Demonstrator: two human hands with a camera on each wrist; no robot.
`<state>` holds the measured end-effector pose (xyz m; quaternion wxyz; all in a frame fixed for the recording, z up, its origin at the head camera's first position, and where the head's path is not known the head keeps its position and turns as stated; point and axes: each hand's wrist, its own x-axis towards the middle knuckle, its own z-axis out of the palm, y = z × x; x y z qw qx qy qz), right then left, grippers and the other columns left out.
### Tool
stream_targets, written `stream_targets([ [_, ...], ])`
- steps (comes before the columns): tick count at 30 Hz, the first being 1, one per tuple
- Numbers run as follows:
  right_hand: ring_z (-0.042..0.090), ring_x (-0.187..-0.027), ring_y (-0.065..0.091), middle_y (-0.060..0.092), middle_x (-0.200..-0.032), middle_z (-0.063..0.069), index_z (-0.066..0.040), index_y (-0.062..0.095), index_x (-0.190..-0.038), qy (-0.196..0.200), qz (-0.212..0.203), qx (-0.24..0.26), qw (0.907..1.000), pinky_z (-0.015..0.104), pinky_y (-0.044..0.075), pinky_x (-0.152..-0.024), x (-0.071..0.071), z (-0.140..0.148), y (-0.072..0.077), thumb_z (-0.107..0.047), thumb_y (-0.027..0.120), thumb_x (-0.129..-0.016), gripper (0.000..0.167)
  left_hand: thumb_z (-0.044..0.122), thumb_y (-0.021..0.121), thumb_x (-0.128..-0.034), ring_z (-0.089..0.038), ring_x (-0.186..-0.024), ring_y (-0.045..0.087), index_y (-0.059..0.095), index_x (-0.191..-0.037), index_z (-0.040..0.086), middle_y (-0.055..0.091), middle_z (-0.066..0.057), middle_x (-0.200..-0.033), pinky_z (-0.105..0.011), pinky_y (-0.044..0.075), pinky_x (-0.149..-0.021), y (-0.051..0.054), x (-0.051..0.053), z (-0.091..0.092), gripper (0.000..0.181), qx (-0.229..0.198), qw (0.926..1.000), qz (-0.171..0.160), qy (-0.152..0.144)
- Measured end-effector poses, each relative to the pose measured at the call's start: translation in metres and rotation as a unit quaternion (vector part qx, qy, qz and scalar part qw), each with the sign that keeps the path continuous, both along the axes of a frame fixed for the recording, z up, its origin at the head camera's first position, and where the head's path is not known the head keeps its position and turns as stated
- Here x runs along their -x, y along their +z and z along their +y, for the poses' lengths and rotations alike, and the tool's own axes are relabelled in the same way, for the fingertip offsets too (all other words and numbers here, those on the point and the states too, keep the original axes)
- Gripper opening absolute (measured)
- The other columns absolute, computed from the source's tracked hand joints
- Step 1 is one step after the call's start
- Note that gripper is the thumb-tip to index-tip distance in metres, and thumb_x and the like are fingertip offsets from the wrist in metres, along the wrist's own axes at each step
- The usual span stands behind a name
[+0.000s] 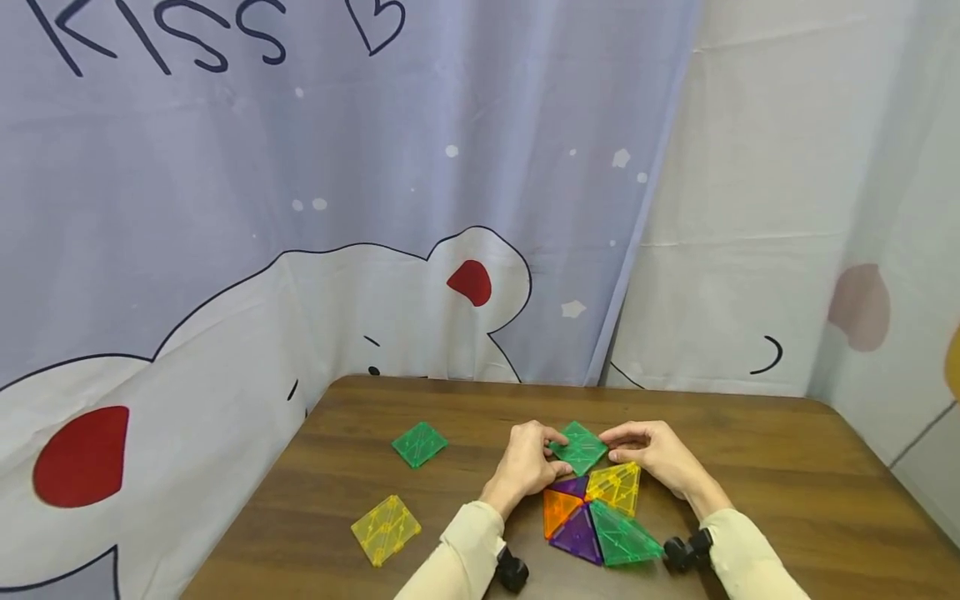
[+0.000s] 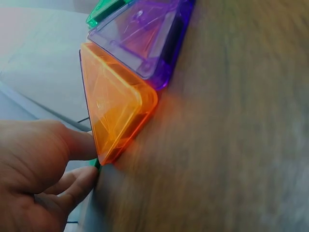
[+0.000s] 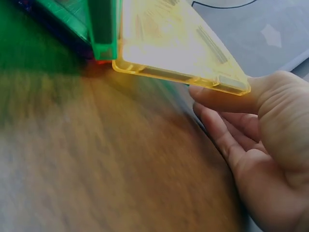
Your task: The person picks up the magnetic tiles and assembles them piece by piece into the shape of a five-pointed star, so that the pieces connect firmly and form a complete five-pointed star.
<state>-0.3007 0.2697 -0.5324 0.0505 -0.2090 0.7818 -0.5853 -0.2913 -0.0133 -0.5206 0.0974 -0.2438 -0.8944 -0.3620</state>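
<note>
A green square magnetic tile [image 1: 580,448] lies between both hands at the back of a cluster of tiles. My left hand [image 1: 525,458] holds its left corner between thumb and fingers. At the opposite corner, my right hand [image 1: 654,454] pinches with thumb and fingertips; the yellow tile hides this contact in the right wrist view. The cluster, just in front, has a yellow tile [image 1: 615,487], an orange triangle [image 1: 560,510], a purple triangle [image 1: 577,535], a smaller-looking purple piece [image 1: 572,486] and a green tile [image 1: 621,537]. In the left wrist view, the orange triangle [image 2: 116,106] sits near my thumb.
To the left on the wooden table [image 1: 300,517] lie a separate green square tile [image 1: 420,444] and a yellow square tile [image 1: 386,530]. A printed curtain [image 1: 375,183] hangs behind the table's back edge.
</note>
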Motion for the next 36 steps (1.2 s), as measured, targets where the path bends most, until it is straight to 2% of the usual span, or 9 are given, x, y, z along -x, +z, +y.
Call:
stream_targets([
  [5,0.017,-0.106,0.078,0.075,-0.132,0.029,0.006,0.077,-0.13,-0.018,-0.003,0.022,0.9996,0.029,0.064,-0.091,0.001,0.0,-0.004,-0.006,0.081,-0.101,0.031,0.015,0.099,-0.0857,-0.018,-0.094,0.076,0.085,-0.119,0.01,0.078,-0.01,-0.115,-0.022,0.06,-0.082,0.0,-0.002,0.002,0.037,0.001,1.0,-0.002,0.0],
  [12,0.015,-0.113,0.076,0.071,-0.138,0.029,0.005,0.079,-0.128,-0.021,-0.004,0.019,0.9996,0.027,0.063,-0.094,0.001,-0.001,-0.004,-0.01,0.082,-0.101,0.031,0.014,0.098,-0.0867,-0.017,-0.092,0.067,0.086,-0.12,0.015,0.072,-0.007,-0.109,-0.024,0.056,-0.082,-0.002,0.0,0.003,0.035,-0.009,0.9998,-0.018,0.005],
  [16,0.016,-0.106,0.079,0.074,-0.134,0.029,0.008,0.077,-0.13,-0.024,-0.024,0.028,0.999,0.029,0.064,-0.091,0.0,-0.001,-0.003,-0.01,0.083,-0.101,0.034,0.008,0.092,-0.0914,-0.015,-0.09,0.069,0.087,-0.119,0.015,0.072,-0.008,-0.109,-0.025,0.058,-0.08,-0.001,0.001,0.001,0.029,-0.06,0.9966,-0.056,0.004],
  [21,0.018,-0.102,0.08,0.076,-0.129,0.029,0.012,0.073,-0.133,-0.02,-0.028,0.038,0.9987,0.029,0.064,-0.091,0.0,-0.001,-0.001,-0.009,0.08,-0.103,0.037,0.006,0.087,-0.0964,-0.007,-0.085,0.072,0.088,-0.116,0.017,0.081,-0.002,-0.105,-0.027,0.062,-0.078,0.002,0.003,-0.001,0.022,-0.137,0.9845,-0.108,0.022],
  [24,0.018,-0.101,0.08,0.077,-0.129,0.028,0.01,0.075,-0.131,-0.022,-0.028,0.036,0.9987,0.03,0.065,-0.09,0.0,-0.002,-0.001,-0.009,0.081,-0.102,0.035,0.008,0.087,-0.0971,-0.005,-0.082,0.074,0.089,-0.113,0.015,0.083,0.0,-0.097,-0.025,0.062,-0.077,0.002,0.002,0.0,0.018,-0.173,0.975,-0.132,0.044],
  [26,0.018,-0.101,0.08,0.077,-0.129,0.027,0.008,0.077,-0.129,-0.023,-0.027,0.031,0.9989,0.03,0.065,-0.09,0.001,-0.002,-0.002,-0.009,0.082,-0.101,0.034,0.006,0.086,-0.0973,-0.008,-0.079,0.077,0.088,-0.113,0.01,0.083,-0.001,-0.093,-0.026,0.064,-0.075,0.001,0.002,0.0,0.016,-0.208,0.9655,-0.149,0.05],
  [28,0.017,-0.101,0.08,0.076,-0.13,0.027,0.007,0.078,-0.128,-0.022,-0.022,0.026,0.9992,0.029,0.065,-0.09,0.001,-0.002,-0.002,-0.009,0.083,-0.101,0.032,0.004,0.085,-0.0979,-0.013,-0.078,0.08,0.087,-0.113,0.005,0.084,-0.004,-0.092,-0.028,0.066,-0.076,0.0,0.003,-0.001,0.015,-0.25,0.9513,-0.174,0.048],
  [33,0.017,-0.101,0.08,0.078,-0.127,0.026,0.008,0.077,-0.128,-0.016,-0.021,0.027,0.9993,0.03,0.065,-0.09,0.001,-0.002,-0.005,-0.009,0.083,-0.101,0.033,-0.002,0.082,-0.0981,-0.025,-0.081,0.083,0.085,-0.113,-0.002,0.084,-0.013,-0.096,-0.035,0.068,-0.077,-0.004,0.005,-0.006,0.015,-0.335,0.9132,-0.231,0.02],
  [36,0.016,-0.1,0.08,0.08,-0.124,0.023,0.009,0.076,-0.129,-0.012,-0.025,0.029,0.9992,0.03,0.065,-0.09,0.001,-0.002,-0.006,-0.009,0.082,-0.101,0.033,-0.002,0.083,-0.098,-0.028,-0.081,0.084,0.085,-0.112,-0.004,0.084,-0.017,-0.096,-0.036,0.068,-0.076,-0.005,0.005,-0.009,0.014,-0.36,0.8992,-0.249,0.009],
])
